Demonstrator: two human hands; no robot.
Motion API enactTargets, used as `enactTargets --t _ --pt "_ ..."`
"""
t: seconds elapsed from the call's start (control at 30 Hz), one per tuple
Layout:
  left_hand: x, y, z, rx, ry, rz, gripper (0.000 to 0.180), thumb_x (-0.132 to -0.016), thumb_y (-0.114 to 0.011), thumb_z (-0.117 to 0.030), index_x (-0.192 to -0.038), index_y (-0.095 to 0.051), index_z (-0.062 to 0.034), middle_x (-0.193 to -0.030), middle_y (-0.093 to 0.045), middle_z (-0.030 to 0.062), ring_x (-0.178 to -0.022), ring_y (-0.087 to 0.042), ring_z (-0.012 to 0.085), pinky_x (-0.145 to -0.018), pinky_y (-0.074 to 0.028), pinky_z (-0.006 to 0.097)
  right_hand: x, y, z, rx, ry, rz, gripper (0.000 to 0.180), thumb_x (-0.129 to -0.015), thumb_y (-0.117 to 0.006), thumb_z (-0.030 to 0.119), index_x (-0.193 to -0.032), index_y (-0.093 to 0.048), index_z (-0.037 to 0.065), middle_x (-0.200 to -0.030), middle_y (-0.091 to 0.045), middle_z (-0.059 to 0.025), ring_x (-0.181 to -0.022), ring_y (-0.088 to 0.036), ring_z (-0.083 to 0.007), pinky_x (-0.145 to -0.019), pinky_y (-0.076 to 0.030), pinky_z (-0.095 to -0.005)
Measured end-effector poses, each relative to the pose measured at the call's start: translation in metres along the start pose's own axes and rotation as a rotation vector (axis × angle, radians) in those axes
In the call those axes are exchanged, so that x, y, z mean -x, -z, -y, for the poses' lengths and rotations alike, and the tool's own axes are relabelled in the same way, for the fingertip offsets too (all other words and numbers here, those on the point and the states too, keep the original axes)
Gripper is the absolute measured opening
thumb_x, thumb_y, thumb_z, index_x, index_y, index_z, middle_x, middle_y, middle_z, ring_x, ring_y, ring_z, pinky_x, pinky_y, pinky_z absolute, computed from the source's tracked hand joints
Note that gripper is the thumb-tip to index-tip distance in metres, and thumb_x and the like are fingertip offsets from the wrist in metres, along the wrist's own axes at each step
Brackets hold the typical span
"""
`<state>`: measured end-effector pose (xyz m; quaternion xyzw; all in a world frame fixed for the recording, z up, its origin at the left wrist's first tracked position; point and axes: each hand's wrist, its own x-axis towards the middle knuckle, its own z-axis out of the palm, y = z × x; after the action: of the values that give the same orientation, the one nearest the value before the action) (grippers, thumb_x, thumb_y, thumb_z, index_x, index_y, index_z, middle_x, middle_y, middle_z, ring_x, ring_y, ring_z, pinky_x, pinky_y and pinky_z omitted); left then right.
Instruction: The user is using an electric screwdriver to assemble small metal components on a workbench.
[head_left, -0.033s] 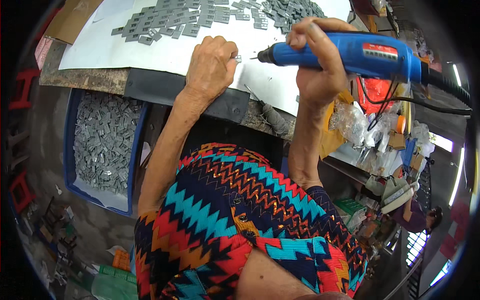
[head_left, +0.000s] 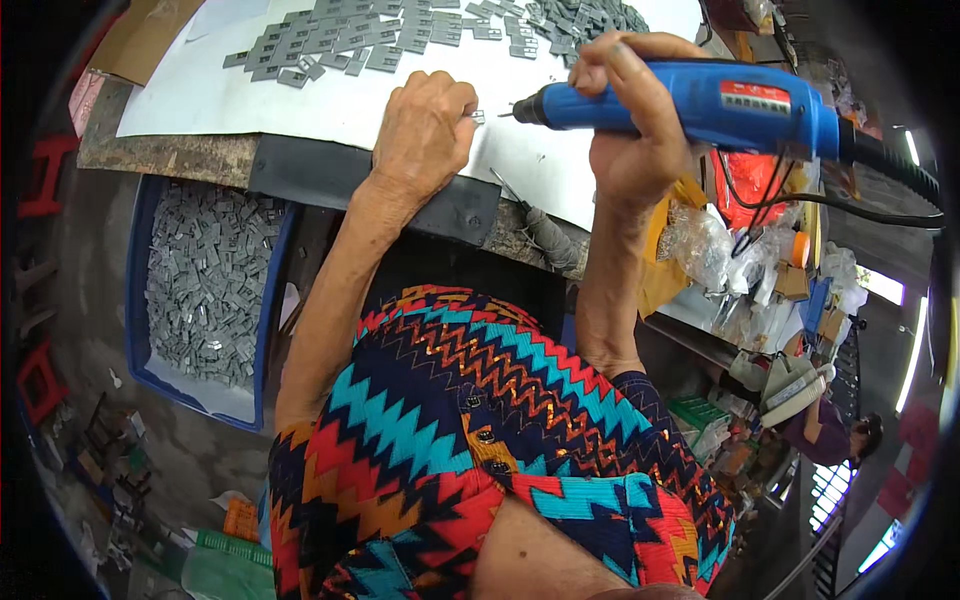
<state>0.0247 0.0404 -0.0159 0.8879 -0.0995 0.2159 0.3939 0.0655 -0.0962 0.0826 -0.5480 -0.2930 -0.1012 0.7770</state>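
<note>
Over the white-covered table, my left hand [head_left: 425,130] pinches a small grey plastic part [head_left: 478,116] between thumb and fingers; most of the part is hidden. My right hand [head_left: 640,125] wraps round a blue electric screwdriver [head_left: 700,98], held nearly level. Its thin bit points left at the part, a short gap away from it. Beyond my left hand lie rows of flat grey plastic parts [head_left: 340,40]. Farther right is a heap of similar grey parts [head_left: 585,28].
A blue bin [head_left: 136,290] full of grey parts stands below the table's left edge. A thin tool with a wrapped handle [head_left: 548,240] lies at the table's front edge. Plastic bags [head_left: 700,240] and boxes crowd the right side. A black cable [head_left: 890,165] trails from the screwdriver. Another person [head_left: 830,435] is far right.
My right hand and the screwdriver have shifted very slightly left, bringing the bit a little nearer the part. My left hand stays in place.
</note>
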Motion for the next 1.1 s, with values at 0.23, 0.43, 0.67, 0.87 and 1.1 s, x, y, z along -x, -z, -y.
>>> enactTargets --t 0.23,0.43,0.67,0.87,1.1 --pt "0.001 -0.002 0.002 -0.043 0.015 -0.006 0.011 -0.066 -0.062 -0.003 -0.076 -0.058 -0.0013 -0.073 -0.054 0.01 -0.074 -0.051 0.0254 -0.069 -0.041 0.035 -0.002 -0.019 -0.011 0.062 -0.012 0.011 0.011 -0.07 -0.056 -0.003 -0.08 -0.055 -0.007 -0.068 -0.059 -0.017 -0.055 -0.055 -0.0181 -0.056 -0.046 -0.0294" --pt "0.002 -0.003 0.001 -0.065 0.027 -0.012 0.014 -0.065 -0.065 -0.003 -0.076 -0.057 -0.0017 -0.074 -0.054 0.0096 -0.075 -0.051 0.0257 -0.07 -0.041 0.036 -0.003 -0.023 -0.015 0.089 -0.027 0.022 0.012 -0.069 -0.059 -0.003 -0.079 -0.055 -0.007 -0.068 -0.059 -0.017 -0.054 -0.055 -0.018 -0.056 -0.046 -0.0294" --pt "0.001 -0.004 -0.001 -0.05 0.054 -0.013 0.016 -0.063 -0.067 -0.002 -0.075 -0.056 -0.0025 -0.074 -0.053 0.0088 -0.075 -0.051 0.0257 -0.071 -0.041 0.036 -0.004 -0.024 -0.016 0.114 0.011 0.064 0.012 -0.068 -0.058 -0.003 -0.079 -0.055 -0.007 -0.068 -0.059 -0.0181 -0.054 -0.055 -0.0176 -0.055 -0.047 -0.029" --pt "0.002 -0.004 0.0 -0.058 0.048 -0.015 0.019 -0.063 -0.066 -0.002 -0.079 -0.056 -0.0035 -0.076 -0.054 0.0089 -0.076 -0.052 0.026 -0.071 -0.041 0.036 -0.003 -0.025 -0.014 0.069 0.019 0.05 0.011 -0.068 -0.058 -0.003 -0.078 -0.055 -0.007 -0.068 -0.059 -0.0183 -0.054 -0.055 -0.0179 -0.055 -0.047 -0.0288" --pt "0.001 -0.005 0.0 -0.061 0.052 -0.015 0.019 -0.064 -0.066 -0.004 -0.08 -0.056 -0.0046 -0.078 -0.054 0.0086 -0.078 -0.052 0.0266 -0.072 -0.041 0.037 -0.002 -0.024 -0.014 0.101 0.015 0.074 0.01 -0.07 -0.057 -0.003 -0.078 -0.055 -0.007 -0.068 -0.059 -0.0184 -0.054 -0.054 -0.0181 -0.055 -0.047 -0.029"
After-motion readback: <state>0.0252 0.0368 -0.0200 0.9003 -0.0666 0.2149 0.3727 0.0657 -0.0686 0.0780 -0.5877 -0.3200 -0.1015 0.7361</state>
